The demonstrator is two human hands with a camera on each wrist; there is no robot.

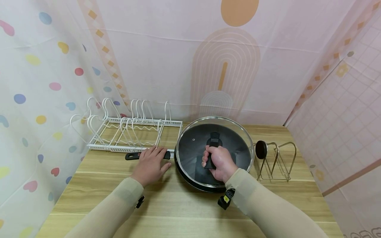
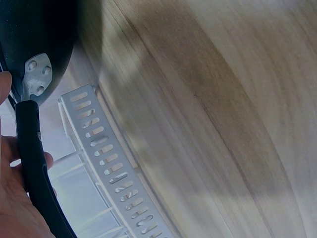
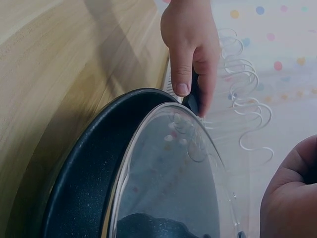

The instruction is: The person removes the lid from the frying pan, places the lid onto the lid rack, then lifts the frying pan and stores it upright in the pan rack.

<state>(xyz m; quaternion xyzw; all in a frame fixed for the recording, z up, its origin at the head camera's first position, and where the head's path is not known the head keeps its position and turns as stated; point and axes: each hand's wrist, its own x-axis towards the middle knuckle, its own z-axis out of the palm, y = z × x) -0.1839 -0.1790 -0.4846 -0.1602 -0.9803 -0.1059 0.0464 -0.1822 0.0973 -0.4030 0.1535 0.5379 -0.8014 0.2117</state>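
Note:
A black frying pan (image 1: 193, 184) sits on the wooden table under a clear glass lid (image 1: 194, 155) with a steel rim. My right hand (image 1: 219, 162) grips the lid's black upright handle (image 1: 215, 136). In the right wrist view the lid (image 3: 163, 173) stands apart from the pan's rim (image 3: 81, 168), with a gap between them. My left hand (image 1: 151, 165) lies over the pan's black handle (image 1: 132, 156), fingers bent across it and thumb out to the side. The left wrist view shows fingertips past the handle's far edge (image 2: 30, 144).
A white wire rack (image 1: 101, 147) with upright loops stands behind the pan handle, close to it. Right of the pan is a small metal rack (image 1: 276, 165) bearing a black round piece (image 1: 261, 149). Patterned curtains (image 1: 160, 66) hang behind and at both sides.

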